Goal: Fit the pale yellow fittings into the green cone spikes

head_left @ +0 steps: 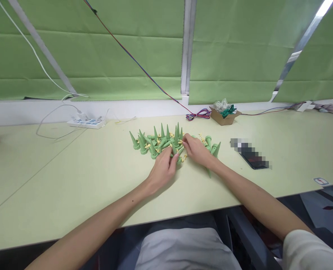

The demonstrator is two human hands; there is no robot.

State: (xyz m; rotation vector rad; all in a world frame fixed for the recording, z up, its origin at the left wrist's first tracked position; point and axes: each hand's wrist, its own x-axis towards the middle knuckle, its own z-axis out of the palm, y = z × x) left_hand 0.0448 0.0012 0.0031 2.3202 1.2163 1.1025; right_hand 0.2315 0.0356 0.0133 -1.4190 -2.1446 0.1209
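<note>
Many small green plastic cones (143, 144) stand and lie in a cluster on the table, with small yellow pieces (148, 147) scattered among them. My left hand (163, 168) is closed at the near side of the cluster, thumb and fingers around a green cone (181, 150). Just right of it, my right hand (197, 149) is pinched together, a bit of yellow showing at its fingertips. Its exact shape is too small to make out. More green cones lie right of and partly behind my right hand, one green cone (217, 150) tilted upward.
A dark phone-like object (253, 157), partly blurred out, lies to the right. Behind are a small cardboard box (224, 119) with plastic bags, a coiled red-blue cable (198, 114) and a white power strip (89, 123). The table's front edge runs before my lap.
</note>
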